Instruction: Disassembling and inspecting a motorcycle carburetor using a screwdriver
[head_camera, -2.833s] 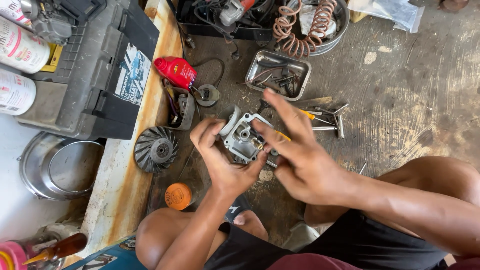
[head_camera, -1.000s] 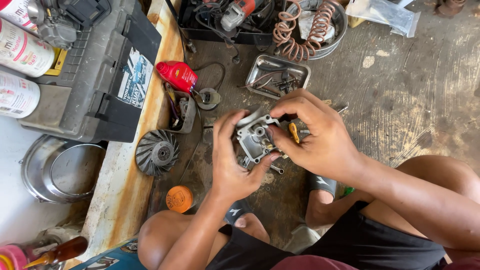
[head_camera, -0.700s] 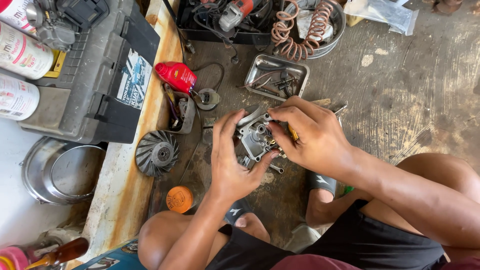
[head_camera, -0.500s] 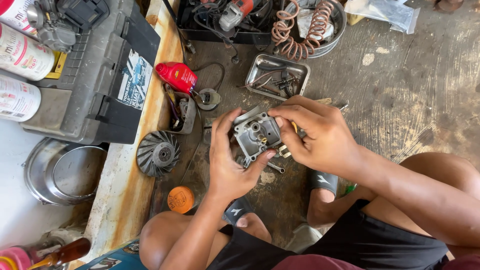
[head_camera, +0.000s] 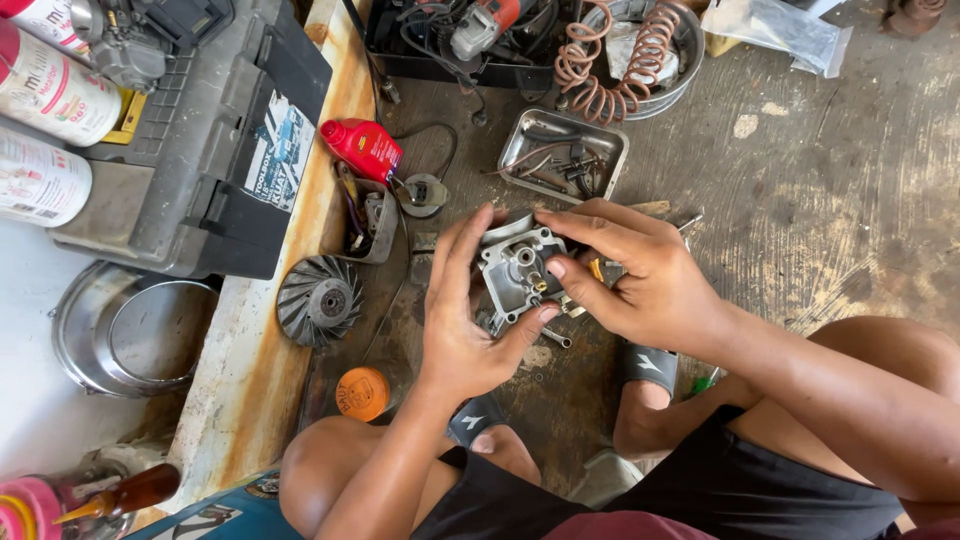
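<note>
Rough grey concrete floor (head_camera: 830, 200), stained, w/ a worn wooden plank (head_camera: 270, 370) along the left edge; person sits on it, both hands up over the floor. Left hand (head_camera: 465, 320) grips a grey metal engine part (head_camera: 515, 272) from the side, right hand (head_camera: 640, 275) pinches at its top w/ fingertips. Nearby: red oil bottle (head_camera: 362, 148), orange round cap (head_camera: 363, 393), steel tray (head_camera: 563, 155) of small parts, grey toolbox (head_camera: 200, 150) w/ blue-white sticker, white spray cans (head_camera: 45, 130) w/ red print far left.

two spray cans (head_camera: 45, 130), one red bottle (head_camera: 362, 148) (capped)
</note>
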